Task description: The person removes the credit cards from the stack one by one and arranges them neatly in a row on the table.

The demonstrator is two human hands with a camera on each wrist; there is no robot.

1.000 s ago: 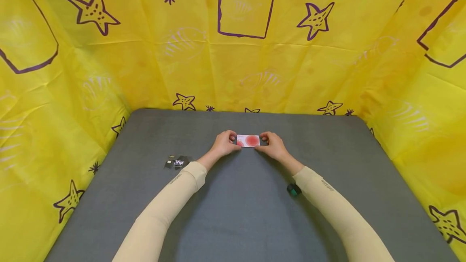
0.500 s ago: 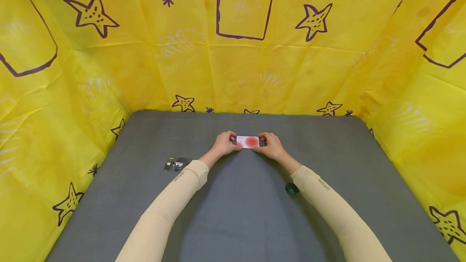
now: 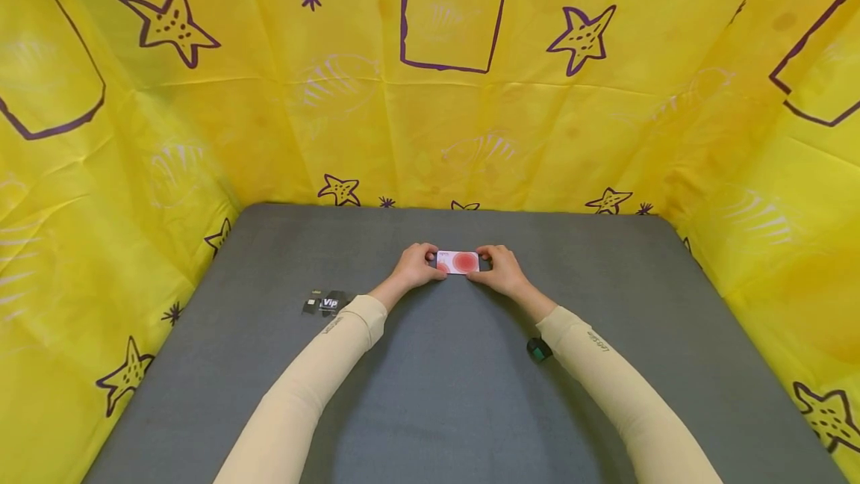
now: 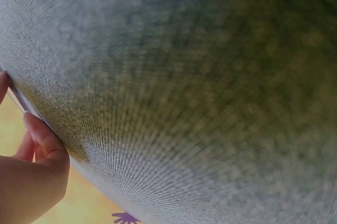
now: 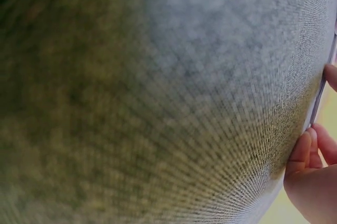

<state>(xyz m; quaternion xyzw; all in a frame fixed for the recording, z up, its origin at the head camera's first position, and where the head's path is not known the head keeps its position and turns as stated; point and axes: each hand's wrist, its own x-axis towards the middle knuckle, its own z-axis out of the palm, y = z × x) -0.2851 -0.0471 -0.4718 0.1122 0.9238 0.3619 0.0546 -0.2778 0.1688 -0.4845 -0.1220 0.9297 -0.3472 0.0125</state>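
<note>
Near the back middle of the table, a flat card [image 3: 458, 262], white with red circles and small print, faces up toward the head camera. My left hand [image 3: 413, 265] pinches its left end between thumb and fingers. At the opposite end my right hand [image 3: 499, 268] has the same kind of pinch, and dark edging shows by the fingers. From the left wrist, the left hand [image 4: 37, 171] appears at the frame's lower left, on a thin edge. The right wrist view has the right hand [image 5: 316, 166] at its right border, with most of the card cut off.
A black card [image 3: 328, 303] lettered "Vip" lies left of the left forearm, partly beside the sleeve. Under the right sleeve shows a small dark thing [image 3: 539, 349] with a green patch. Yellow cloth [image 3: 470, 140] with starfish drawings walls in the grey table [image 3: 430, 394].
Over the past second my right hand and sleeve have shifted slightly left, and the left sleeve slightly right. The card stays in nearly the same place between both hands.
</note>
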